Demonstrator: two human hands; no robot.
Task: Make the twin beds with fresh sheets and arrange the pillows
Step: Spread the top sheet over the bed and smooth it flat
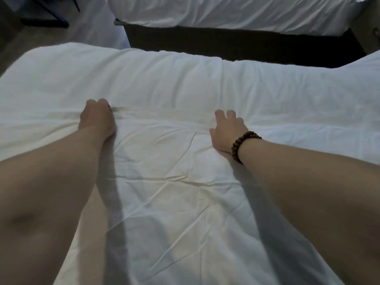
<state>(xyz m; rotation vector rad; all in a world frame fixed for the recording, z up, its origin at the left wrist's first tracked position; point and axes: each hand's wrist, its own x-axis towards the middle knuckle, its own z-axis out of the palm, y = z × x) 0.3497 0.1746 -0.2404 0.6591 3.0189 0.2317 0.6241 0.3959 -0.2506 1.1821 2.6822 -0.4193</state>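
A dark open gap [236,48] runs between the near bed [185,83] and the far bed [226,15], with nothing standing in it.

Dim light falls on grey floor [14,43] beside dark furniture legs [51,22].

Recording sheet [181,202] lying across near bed [51,52], thicker bedding [185,79] running along its far side. Finding left hand [96,118] resting on sheet left of centre and right hand [228,130] resting on it right of centre, well apart, both just before thicker bedding. Noting bracelet [244,145] sitting on right wrist. Observing floor gap [226,44] lying behind near bed, second bed [226,13] standing beyond it, furniture legs [51,19] standing far left.
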